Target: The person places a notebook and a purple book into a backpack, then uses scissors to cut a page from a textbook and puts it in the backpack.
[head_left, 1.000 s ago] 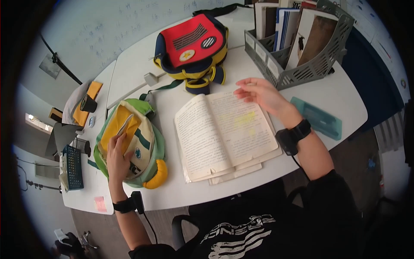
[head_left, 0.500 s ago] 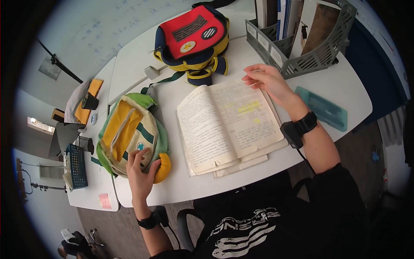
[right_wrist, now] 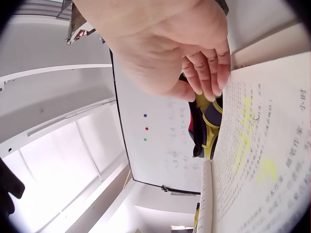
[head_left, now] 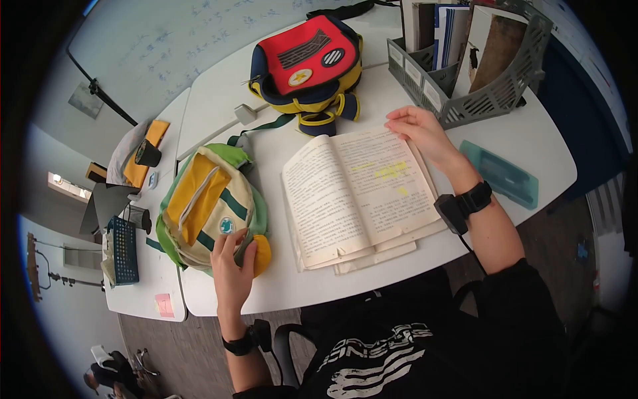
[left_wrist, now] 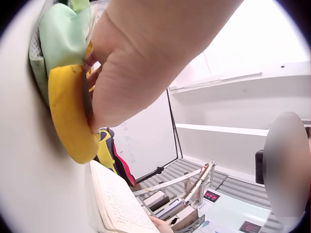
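A cream, green and yellow backpack [head_left: 211, 212] lies on the table at the left. My left hand [head_left: 232, 272] is at its lower right side, pinching a grey-green edge beside the yellow padded piece [left_wrist: 73, 114]. The fingertips are partly hidden in the left wrist view. An open book [head_left: 362, 199], with yellow highlighter marks on its right page, lies in front of me. By the book's top right corner is my right hand [head_left: 423, 136], fingers loosely extended. In the right wrist view its fingertips are right at the page edge, with nothing gripped.
Behind the book lies a red, navy and yellow bag [head_left: 306, 56]. A grey file rack [head_left: 458, 112] with books stands at the back right. A teal case [head_left: 498, 174] lies right of my right hand. A blue basket [head_left: 124, 249] is at the far left.
My left hand has left the backpack's yellow front pocket and moved down and right to its side edge. My right hand has stayed by the book's top right corner.
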The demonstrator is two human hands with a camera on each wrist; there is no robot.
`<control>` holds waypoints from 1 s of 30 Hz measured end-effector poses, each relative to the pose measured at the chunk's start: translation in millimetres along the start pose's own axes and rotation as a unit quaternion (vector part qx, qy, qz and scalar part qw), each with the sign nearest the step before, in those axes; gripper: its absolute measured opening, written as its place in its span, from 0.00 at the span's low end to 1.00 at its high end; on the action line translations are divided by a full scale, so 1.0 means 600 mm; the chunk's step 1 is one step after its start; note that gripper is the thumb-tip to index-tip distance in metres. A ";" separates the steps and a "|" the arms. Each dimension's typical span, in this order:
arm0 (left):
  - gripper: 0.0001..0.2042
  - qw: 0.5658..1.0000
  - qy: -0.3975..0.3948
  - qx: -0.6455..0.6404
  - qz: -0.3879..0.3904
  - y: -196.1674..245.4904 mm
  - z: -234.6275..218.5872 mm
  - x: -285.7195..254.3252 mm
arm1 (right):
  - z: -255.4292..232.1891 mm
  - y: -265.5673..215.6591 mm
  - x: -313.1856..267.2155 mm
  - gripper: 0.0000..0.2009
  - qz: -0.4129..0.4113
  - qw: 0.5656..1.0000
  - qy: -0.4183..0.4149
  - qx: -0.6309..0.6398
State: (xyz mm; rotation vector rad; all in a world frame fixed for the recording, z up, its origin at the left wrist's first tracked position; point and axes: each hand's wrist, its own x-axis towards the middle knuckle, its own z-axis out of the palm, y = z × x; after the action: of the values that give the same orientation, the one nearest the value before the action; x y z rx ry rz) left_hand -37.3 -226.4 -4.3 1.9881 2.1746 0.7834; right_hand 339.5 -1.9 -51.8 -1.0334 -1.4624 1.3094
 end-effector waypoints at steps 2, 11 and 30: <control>0.17 1.000 0.002 -0.004 0.030 0.031 0.005 -0.005 | -0.005 0.002 0.000 0.14 -0.011 0.999 0.021 -0.033; 0.47 0.984 -0.124 -0.021 0.129 0.116 0.053 -0.024 | 0.003 -0.001 -0.011 0.28 -0.013 0.973 0.067 -0.222; 0.41 0.976 -0.137 -0.159 0.053 0.079 0.111 -0.024 | -0.012 0.021 0.001 0.29 0.036 0.967 0.029 -0.251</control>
State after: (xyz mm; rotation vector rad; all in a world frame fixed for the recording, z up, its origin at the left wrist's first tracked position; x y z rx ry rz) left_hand 34.2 -219.0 -45.5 1.9269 1.6857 0.7607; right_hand 346.8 1.7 -63.8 -1.4461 -1.7725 0.9617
